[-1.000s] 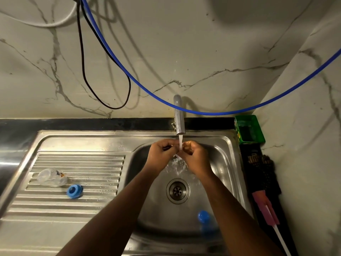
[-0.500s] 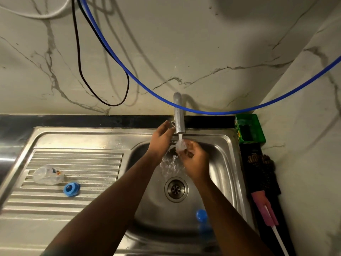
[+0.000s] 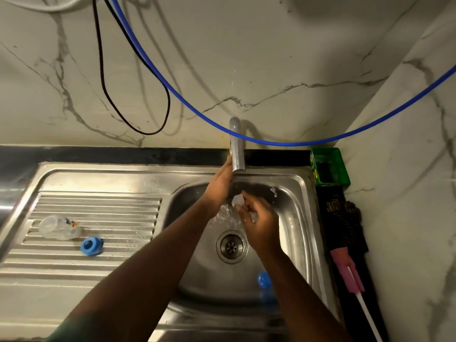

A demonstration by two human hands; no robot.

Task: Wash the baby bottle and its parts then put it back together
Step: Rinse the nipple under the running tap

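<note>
Two hands over the sink (image 3: 299, 193): left hand (image 3: 218, 186) flat, fingers straight, reaching up against the tap (image 3: 236, 154); right hand (image 3: 259, 225) curled round a small clear teat (image 3: 237, 200) above the drain (image 3: 231, 246). Clear bottle (image 3: 58, 227) lying on its side on the ribbed drainboard (image 3: 98, 218), blue ring (image 3: 91, 246) just beside it. Blue cap (image 3: 263, 280) down in the basin (partly hidden by the right forearm). Pink-handled brush (image 3: 346, 275) on the dark counter (image 3: 370, 304).

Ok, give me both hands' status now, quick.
Left hand: open, straight fingers reaching up against the tap, holding nothing.
Right hand: fingers curled, pinching a small clear bottle part over the sink.
</note>
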